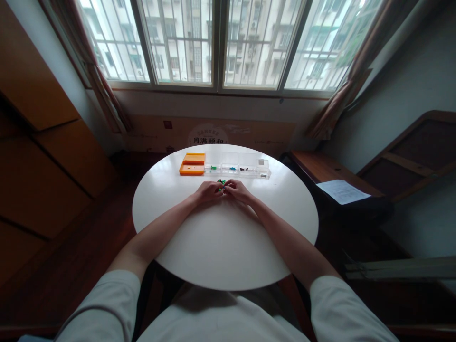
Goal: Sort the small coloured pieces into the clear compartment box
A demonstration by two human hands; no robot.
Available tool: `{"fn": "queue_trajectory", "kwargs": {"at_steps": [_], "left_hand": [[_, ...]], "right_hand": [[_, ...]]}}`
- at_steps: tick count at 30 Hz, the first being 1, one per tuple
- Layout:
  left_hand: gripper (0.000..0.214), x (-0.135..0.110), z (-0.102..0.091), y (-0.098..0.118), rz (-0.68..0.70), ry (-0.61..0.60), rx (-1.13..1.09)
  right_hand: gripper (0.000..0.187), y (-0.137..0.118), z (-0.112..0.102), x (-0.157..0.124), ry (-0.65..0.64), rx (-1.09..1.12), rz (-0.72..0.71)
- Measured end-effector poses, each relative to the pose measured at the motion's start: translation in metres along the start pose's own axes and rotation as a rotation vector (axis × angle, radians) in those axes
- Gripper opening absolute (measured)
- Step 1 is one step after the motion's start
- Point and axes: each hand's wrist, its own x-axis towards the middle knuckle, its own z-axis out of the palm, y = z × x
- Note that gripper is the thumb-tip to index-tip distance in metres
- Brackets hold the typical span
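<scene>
My left hand [209,191] and my right hand [236,189] meet over the far half of the white round table [228,242]. Between their fingertips is a small green piece [221,182] with dark and blue bits, perhaps made of toy bricks. Both hands are closed around it, and the fingers hide much of its shape. Just beyond them stands an orange open case [192,171]. To its right runs a row of clear compartments [245,173] holding small green pieces [213,167], blue pieces [232,168] and dark pieces [243,169].
On the right, a sheet of paper [342,191] lies on a low wooden bench [320,164]. A printed cardboard box [249,130] leans below the barred window. Wooden cabinets [42,156] line the left side.
</scene>
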Motion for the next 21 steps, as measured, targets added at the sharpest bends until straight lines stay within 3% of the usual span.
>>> {"fn": "queue_trajectory", "kwargs": {"at_steps": [21], "left_hand": [[0.023, -0.0002, 0.0006, -0.0018, 0.005, -0.001, -0.017]], "right_hand": [[0.015, 0.0007, 0.0005, 0.0001, -0.010, -0.004, 0.000]]}}
